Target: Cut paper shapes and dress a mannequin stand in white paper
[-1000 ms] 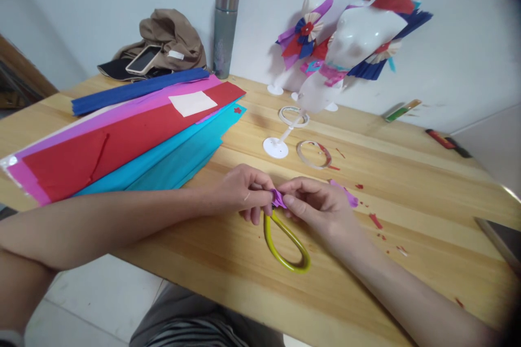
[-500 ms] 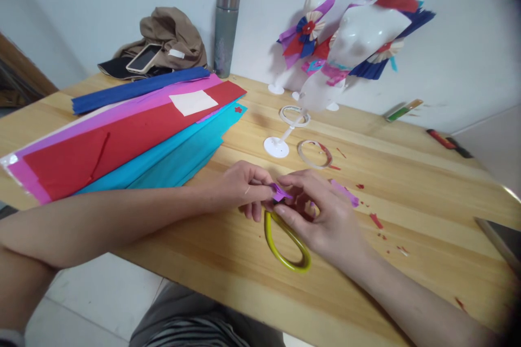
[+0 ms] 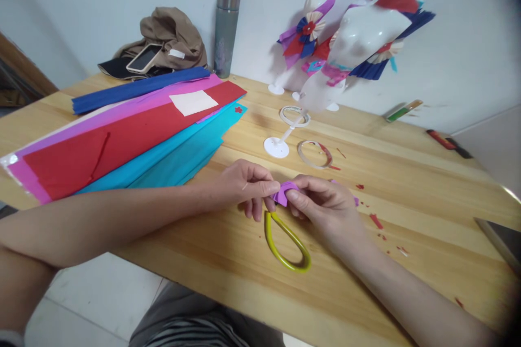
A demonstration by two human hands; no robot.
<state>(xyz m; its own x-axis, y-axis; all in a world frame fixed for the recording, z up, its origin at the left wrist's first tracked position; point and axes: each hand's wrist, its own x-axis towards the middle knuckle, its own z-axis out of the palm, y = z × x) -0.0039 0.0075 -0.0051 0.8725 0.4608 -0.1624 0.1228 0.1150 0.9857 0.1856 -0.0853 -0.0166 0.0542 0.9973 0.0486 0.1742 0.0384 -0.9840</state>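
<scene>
A small folded piece of purple paper (image 3: 283, 193) is pinched between both my hands just above the wooden table (image 3: 228, 260). My left hand (image 3: 244, 187) grips its left side with thumb and forefinger. My right hand (image 3: 325, 203) is closed on its right side. Directly under the hands lie scissors with a yellow-green loop handle (image 3: 287, 244); their blades are hidden by my hands. A purple paper strip (image 3: 355, 200) peeks out behind my right hand.
Long sheets of blue, purple, red and cyan paper (image 3: 122, 135) cover the table's left. Two tape rings (image 3: 313, 153) and decorated white mannequin busts (image 3: 358, 43) stand at the back. A metal flask (image 3: 226, 27), brown bag with phone (image 3: 163, 46), red scraps (image 3: 376, 222) lie around.
My right hand opened briefly half a second ago, then closed again on the purple paper. The paper now shows flatter and slightly higher between the fingers. My left hand barely moved.
</scene>
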